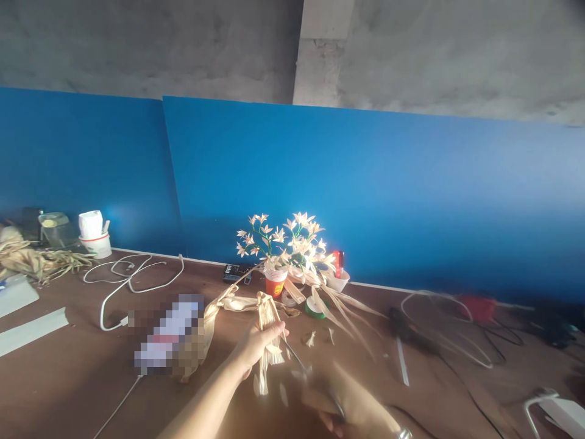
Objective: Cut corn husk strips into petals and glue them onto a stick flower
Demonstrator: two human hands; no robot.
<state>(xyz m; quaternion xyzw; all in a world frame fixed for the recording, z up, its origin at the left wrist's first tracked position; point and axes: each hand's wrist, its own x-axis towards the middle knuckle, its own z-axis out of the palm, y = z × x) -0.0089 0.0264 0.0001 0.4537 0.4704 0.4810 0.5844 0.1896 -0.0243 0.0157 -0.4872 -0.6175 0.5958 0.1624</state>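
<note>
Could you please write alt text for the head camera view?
A person's left hand holds pale strips over a brown table, the right hand and a slim tool blurred nearby. Beyond, pale flowers stand by a red cup before a blue partition.

It looks like a handicraft workshop here! Pale, handmade-looking flowers (304,244) rise above the red paper cup (275,286), a green-rimmed roll of tape (315,308) sits to its right, and dried, husk-like strips (267,310) bunch up in front of it! Far left of the cup, there's a whole heap of fibres (30,259) on the brown counter (105,378)! Behind the cup runs a plain blue partition (292,164), topped by raw, bare concrete (159,49)!
</note>
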